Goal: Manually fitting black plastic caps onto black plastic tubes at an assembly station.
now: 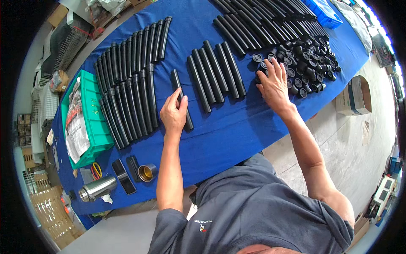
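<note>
My left hand [174, 113] is closed on a single black tube [188, 121] that lies slantwise on the blue cloth, its far end showing past my fingers. Over the near left edge of a heap of black round caps [302, 80], my right hand [275, 88] reaches with its fingers stretched and apart. Some caps lie under or beside those fingertips; whether one is touched cannot be made out. Between my hands rests a small group of plain black tubes [213, 74], side by side. Left of my left hand, two rows of black tubes with capped far ends [144, 42] lie together.
More black tubes [262, 23] are stacked at the far right, near a blue tray [327, 17]. A green crate [95, 112] holding newspaper stands at the left. A steel flask [98, 188], a phone [124, 175] and a metal cup [147, 172] sit along the near edge.
</note>
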### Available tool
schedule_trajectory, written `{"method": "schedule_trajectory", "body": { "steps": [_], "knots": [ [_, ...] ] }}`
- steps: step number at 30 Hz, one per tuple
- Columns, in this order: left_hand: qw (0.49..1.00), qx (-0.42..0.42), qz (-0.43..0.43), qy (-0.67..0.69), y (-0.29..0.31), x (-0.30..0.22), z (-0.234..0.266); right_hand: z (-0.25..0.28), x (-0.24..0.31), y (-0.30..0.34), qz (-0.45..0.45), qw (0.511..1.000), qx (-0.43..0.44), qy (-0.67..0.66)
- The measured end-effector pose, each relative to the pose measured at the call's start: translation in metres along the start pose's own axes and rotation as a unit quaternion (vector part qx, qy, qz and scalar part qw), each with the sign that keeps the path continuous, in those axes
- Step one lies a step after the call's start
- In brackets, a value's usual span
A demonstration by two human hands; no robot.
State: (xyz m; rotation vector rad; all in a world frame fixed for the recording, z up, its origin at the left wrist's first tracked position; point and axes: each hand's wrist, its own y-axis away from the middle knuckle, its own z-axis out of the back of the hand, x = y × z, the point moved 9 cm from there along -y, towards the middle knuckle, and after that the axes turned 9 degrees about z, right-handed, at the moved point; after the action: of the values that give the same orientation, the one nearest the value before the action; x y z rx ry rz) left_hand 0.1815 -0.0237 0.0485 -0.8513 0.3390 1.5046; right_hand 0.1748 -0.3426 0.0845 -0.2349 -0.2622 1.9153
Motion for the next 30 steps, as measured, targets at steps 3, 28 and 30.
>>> {"method": "schedule_trajectory", "body": {
  "steps": [3, 28, 30],
  "knots": [
    [1.0, -0.005, -0.009, 0.004, 0.002, -0.001, 0.001, 0.031, 0.015, 0.012, 0.012, 0.995, -0.066, -0.078],
    [0.985, 0.081, 0.01, -0.153, 0.0, -0.02, -0.006, -0.002, 0.153, 0.069, 0.074, 0.807, 0.086, -0.579],
    [0.995, 0.025, -0.003, -0.101, 0.017, -0.021, 0.01, -0.017, 0.155, 0.072, 0.036, 0.8, 0.108, -0.589]
  ]
}}
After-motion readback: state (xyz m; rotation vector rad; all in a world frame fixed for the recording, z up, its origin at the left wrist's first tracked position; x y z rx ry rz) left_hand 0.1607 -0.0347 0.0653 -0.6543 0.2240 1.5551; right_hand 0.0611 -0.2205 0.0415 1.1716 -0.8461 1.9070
